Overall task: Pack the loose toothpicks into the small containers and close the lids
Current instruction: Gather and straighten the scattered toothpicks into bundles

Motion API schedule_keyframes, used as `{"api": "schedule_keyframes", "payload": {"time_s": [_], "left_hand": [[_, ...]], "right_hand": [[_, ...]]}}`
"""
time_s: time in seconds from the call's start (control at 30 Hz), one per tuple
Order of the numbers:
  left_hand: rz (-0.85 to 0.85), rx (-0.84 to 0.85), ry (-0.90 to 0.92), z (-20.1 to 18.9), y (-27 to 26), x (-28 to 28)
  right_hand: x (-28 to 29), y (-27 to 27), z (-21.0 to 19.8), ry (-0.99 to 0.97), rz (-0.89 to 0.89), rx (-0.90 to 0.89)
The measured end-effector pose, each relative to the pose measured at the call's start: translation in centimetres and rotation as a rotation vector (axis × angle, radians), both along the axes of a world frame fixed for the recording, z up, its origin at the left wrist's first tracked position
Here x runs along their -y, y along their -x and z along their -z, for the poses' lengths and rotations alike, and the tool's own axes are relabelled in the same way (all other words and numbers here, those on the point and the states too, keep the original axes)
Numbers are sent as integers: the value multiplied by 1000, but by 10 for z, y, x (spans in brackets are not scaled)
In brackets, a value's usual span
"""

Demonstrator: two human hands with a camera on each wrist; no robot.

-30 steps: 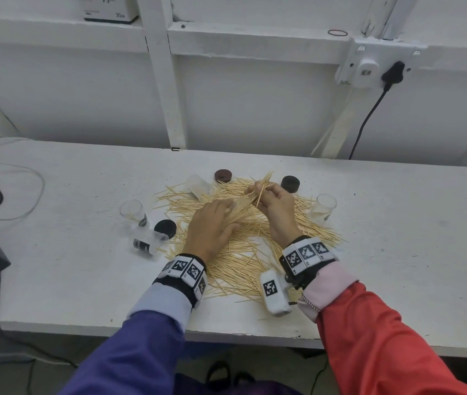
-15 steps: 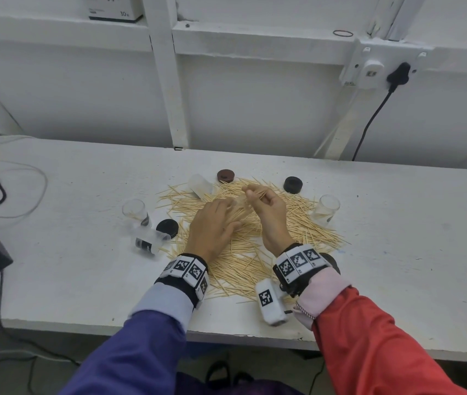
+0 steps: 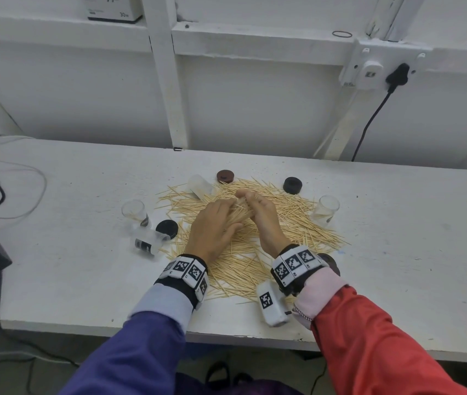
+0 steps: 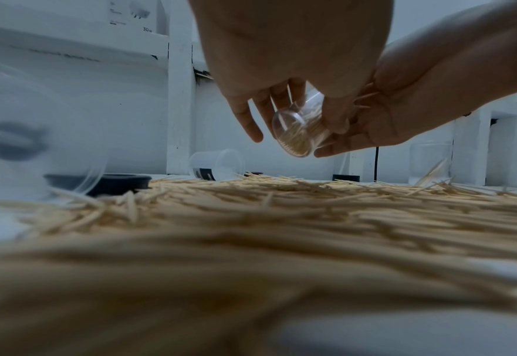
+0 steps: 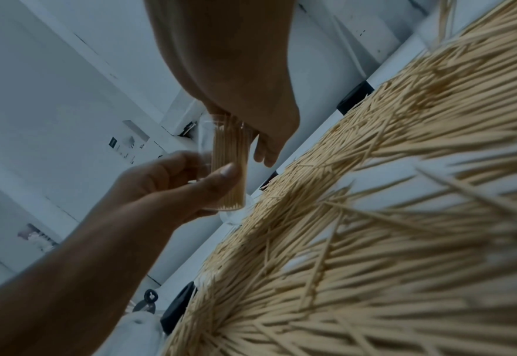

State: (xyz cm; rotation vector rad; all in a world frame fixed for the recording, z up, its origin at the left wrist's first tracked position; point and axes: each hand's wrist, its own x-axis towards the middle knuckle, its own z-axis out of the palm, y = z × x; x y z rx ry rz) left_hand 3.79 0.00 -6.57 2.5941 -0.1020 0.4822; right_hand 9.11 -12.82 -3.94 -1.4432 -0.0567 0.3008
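Left hand [image 5: 159, 190] gripping clear tube [image 5: 228, 163] part-filled with toothpicks, right hand [image 3: 263, 215] closed over its mouth, both above pile [image 3: 255, 260] centre, lid [image 3: 292, 185] at 1 o'clock

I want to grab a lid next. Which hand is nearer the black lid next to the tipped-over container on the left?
Left. The left hand is just right of that black lid, holding a clear container; the right hand lies beyond it, farther right.
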Motion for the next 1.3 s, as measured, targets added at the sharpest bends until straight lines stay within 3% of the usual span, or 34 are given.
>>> {"api": "schedule_keyframes", "payload": {"time_s": [0.3, 0.87, 1.03, 1.3], "left_hand": [[13, 3, 11, -3, 1, 1], [-100, 18, -8, -2, 1, -1], [-40, -2, -27, -2, 0, -1], [28, -11, -42, 1, -1, 0]], "right_hand": [[2, -3, -2, -101, 63, -83], [32, -7, 0, -64, -75, -74], [39, -10, -6, -35, 0, 40], [33, -13, -8, 257, 61, 304]]}}
